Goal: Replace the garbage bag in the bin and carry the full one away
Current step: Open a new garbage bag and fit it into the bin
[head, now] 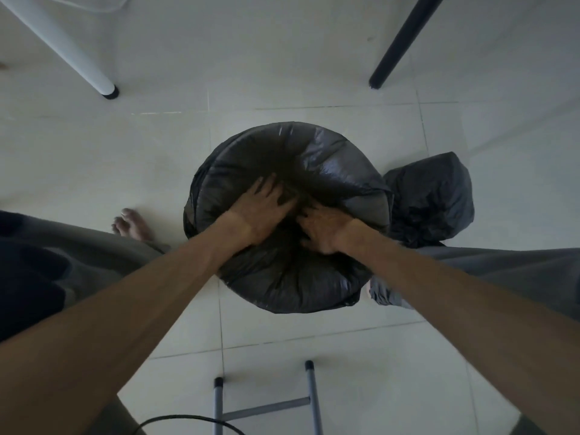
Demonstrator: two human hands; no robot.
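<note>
The fresh black garbage bag [317, 171] is draped over the round bin, its rim folded down the outside so that the bin itself is wholly hidden under plastic; the film still puffs up around the mouth, which suggests trapped air that has to be pushed out before the liner sits flat against the walls. Both hands are inside the opening for that purpose. The left hand [266, 208] lies with fingers spread and fairly straight on the plastic, pressing it down toward the middle, its grip released. The right hand [320, 229] is just beside it, fingers bent into the folds at the centre; whether it pinches the film or only pushes it I cannot tell, since the dark creases swallow the fingertips. The full garbage bag [433, 196] sits on the tiled floor [157, 158] just to the right of the bin, touching or nearly touching it, bunched closed at the top, parked there to be carried off once the liner is seated; that step is not yet done. The person's bare foot [131, 222] stands left of the bin. Farther out are a white furniture leg [78, 61], a black leg [398, 45], and near the bottom edge a grey metal frame [266, 406] with a black cable [188, 420].
</note>
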